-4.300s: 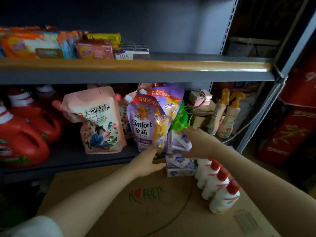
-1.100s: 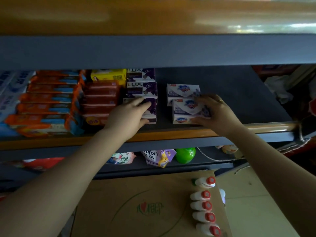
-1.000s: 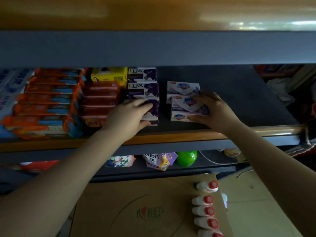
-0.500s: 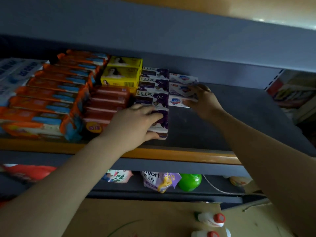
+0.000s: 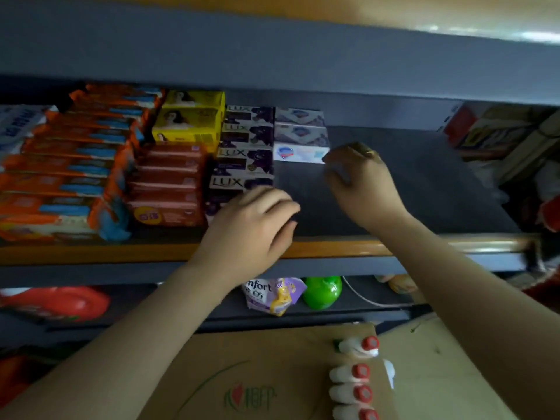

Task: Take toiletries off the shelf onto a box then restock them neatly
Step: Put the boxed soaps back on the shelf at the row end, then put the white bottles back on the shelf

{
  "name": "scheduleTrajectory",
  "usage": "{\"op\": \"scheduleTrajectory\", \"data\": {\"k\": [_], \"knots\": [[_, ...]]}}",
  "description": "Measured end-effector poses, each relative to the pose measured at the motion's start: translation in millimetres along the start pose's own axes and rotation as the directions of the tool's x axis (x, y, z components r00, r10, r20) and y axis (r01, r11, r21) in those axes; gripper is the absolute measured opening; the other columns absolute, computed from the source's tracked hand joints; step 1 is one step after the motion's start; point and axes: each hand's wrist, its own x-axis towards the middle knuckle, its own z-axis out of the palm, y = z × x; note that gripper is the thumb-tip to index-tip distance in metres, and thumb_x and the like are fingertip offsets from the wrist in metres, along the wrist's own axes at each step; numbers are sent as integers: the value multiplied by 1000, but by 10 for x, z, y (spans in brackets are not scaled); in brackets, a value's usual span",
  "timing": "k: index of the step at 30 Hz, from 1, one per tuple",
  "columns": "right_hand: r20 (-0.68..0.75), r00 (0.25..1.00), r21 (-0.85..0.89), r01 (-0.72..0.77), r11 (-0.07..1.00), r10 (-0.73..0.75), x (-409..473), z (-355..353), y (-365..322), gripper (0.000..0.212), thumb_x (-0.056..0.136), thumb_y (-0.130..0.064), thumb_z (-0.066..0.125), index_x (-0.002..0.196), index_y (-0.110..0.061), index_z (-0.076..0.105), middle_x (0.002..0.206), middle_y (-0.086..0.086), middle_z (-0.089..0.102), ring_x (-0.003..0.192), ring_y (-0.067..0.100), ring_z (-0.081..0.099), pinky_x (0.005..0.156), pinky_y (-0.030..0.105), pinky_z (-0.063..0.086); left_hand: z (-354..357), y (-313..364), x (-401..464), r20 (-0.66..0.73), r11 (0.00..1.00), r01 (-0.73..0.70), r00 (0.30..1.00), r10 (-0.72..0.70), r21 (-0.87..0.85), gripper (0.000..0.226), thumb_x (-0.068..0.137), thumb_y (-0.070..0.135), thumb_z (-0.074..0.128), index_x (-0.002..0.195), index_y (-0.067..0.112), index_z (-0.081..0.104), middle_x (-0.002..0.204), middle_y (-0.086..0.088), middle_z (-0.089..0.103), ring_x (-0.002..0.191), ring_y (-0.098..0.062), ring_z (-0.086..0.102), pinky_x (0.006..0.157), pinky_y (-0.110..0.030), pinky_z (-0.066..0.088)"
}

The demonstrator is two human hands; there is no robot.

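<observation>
White soap boxes [image 5: 300, 136] sit in a short row at the back of the upper shelf [image 5: 333, 248], right beside a row of purple LUX boxes [image 5: 245, 160]. My right hand [image 5: 360, 183] hovers just right of the front white box, fingers loosely curled, holding nothing. My left hand [image 5: 251, 225] rests over the front LUX box with relaxed fingers. Below, several white bottles with red caps [image 5: 353, 374] lie in a line on the cardboard box [image 5: 257, 374].
Yellow boxes [image 5: 188, 128], red-brown packs [image 5: 169, 183] and orange packs [image 5: 75, 165] fill the shelf's left side. Bare dark shelf surface lies right of my right hand. On the lower shelf stand a Comfort pouch [image 5: 269, 295], a green bottle [image 5: 321, 292] and a red jug [image 5: 60, 301].
My right hand pushed the white soap boxes back against the LUX row, then let go and drew back toward me. The left hand stayed at the front LUX box.
</observation>
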Motion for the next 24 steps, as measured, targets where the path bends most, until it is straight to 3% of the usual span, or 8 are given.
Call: {"op": "scheduleTrajectory", "data": {"k": [3,8,11,13,16,18,20,24], "knots": [[-71,997,111,-34,993,42,-682,-378,-25,23,87,-19,47,96,-8,64,79,8,64,72,17,56,65,25,40,146,289,-193,9,996,-61,998,62,-63,23,85,16,51,95,8,69,101,-7,64,95,-24,55,78,-36,45],[92,960,92,-274,957,266,-1824,-520,333,13,89,-23,48,93,-20,60,68,-8,60,59,11,56,56,24,44,337,530,-570,12,1000,-17,1000,18,-24,22,85,11,48,89,4,68,111,-17,61,113,-32,48,99,-44,35],[284,886,-27,-374,927,366,-2273,-340,685,14,90,-17,54,100,-18,64,82,0,68,72,17,62,65,34,50,564,667,-778,121,985,62,992,-42,-162,23,85,13,45,89,5,67,104,-11,61,106,-27,53,91,-39,44],[378,826,-63,-427,902,417,-2455,-152,905,16,90,-13,54,102,-17,64,92,3,66,80,19,61,69,28,45,822,781,-1001,249,946,163,964,-93,-279,22,84,15,45,88,9,66,98,-4,60,95,-18,54,85,-30,44],[411,751,-78,-535,841,516,-2623,226,1240,27,89,-15,58,116,-15,57,112,4,58,94,20,58,77,26,42,1298,970,-1385,463,868,347,872,-159,-356,28,84,26,41,95,15,65,101,4,57,89,-13,58,78,-32,48],[413,743,-86,-543,835,526,-2702,504,1470,43,86,-20,63,126,-13,50,122,7,53,108,25,54,86,31,41,1574,1084,-1568,543,830,441,813,-209,-342,34,88,32,38,104,16,64,107,4,57,91,-15,60,77,-30,50],[441,755,-69,-510,857,485,-2762,758,1653,51,84,-24,65,130,-13,47,128,9,51,116,29,50,92,35,40,1782,1175,-1657,602,781,541,748,-279,-310,28,94,22,44,115,16,61,116,2,56,98,-14,58,81,-24,46],[539,743,-51,-441,896,397,-2870,1103,1847,40,84,-31,62,122,-20,52,122,4,56,112,24,54,89,42,47,2092,1300,-1732,598,694,676,671,-438,-249,33,93,7,49,123,16,56,118,3,57,102,-11,55,82,-13,36]]}}
